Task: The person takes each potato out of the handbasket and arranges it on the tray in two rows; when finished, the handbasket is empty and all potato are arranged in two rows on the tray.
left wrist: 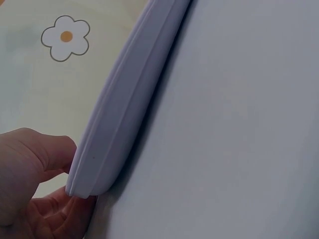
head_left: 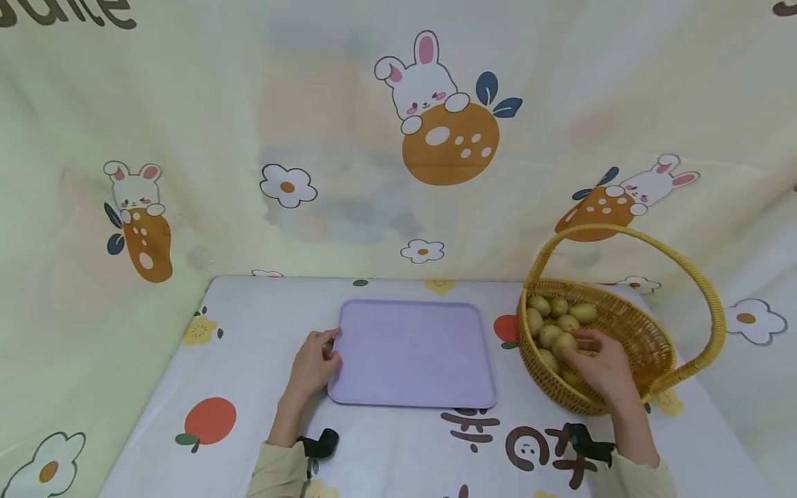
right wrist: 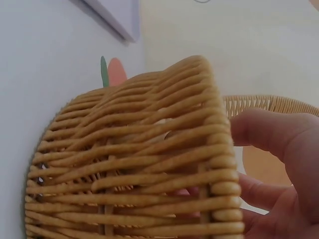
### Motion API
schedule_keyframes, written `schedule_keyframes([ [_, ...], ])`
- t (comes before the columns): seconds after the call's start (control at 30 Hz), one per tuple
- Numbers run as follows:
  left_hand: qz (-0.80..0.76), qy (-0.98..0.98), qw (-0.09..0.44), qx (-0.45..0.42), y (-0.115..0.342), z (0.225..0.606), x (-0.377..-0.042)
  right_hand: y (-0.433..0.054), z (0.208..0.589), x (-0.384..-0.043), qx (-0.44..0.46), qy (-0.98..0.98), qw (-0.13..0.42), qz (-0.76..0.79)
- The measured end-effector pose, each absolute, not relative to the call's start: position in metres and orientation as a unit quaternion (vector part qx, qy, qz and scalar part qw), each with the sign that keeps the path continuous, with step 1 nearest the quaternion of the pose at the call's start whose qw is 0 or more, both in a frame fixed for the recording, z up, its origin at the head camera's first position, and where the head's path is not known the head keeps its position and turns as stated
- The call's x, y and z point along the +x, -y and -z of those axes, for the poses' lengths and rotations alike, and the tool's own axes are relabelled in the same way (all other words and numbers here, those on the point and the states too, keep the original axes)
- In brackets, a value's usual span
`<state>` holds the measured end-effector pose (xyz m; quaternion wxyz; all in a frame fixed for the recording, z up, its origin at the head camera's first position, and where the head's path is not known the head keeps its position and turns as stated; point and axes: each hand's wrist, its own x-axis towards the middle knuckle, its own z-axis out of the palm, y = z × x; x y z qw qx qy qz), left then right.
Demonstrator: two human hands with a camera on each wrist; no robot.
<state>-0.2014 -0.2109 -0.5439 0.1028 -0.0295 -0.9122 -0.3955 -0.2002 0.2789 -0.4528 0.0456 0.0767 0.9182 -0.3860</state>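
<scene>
A lilac rectangular tray (head_left: 414,353) lies on the table. My left hand (head_left: 313,363) pinches its left edge; in the left wrist view the thumb (left wrist: 55,152) is above the rim and fingers curl below. At the right, a woven basket (head_left: 650,346) with a tall arched handle holds several small yellow-green potatoes (head_left: 551,337), grouped at its left side. My right hand (head_left: 600,363) reaches inside, thumb and forefinger around one potato (head_left: 564,343). In the right wrist view the basket's woven wall (right wrist: 149,164) hides the fingertips and that potato.
A white tablecloth (head_left: 261,325) printed with fruit, flowers and dark lettering covers the table. Behind it hangs a cream curtain (head_left: 336,124) with rabbit prints. The basket handle (head_left: 697,283) arches up over the basket, to the right of my right hand. Dark straps (head_left: 320,444) sit at both wrists.
</scene>
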Motion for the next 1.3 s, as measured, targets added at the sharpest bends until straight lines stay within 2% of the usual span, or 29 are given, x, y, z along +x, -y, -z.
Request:
schedule_keyframes([
  [0.5,0.4,0.912,0.093,-0.02,0.212,0.541,-0.199,-0.266,0.448,-0.202,0.087,-0.898,0.008,0.43],
  [1.03,0.403,0.91,0.097,-0.026,0.212,0.54,-0.201,-0.243,0.437,-0.213,0.083,-0.889,-0.005,0.451],
  [1.3,0.409,0.909,0.083,-0.017,0.212,0.542,-0.202,-0.231,0.433,-0.215,0.055,-0.891,-0.025,0.45],
])
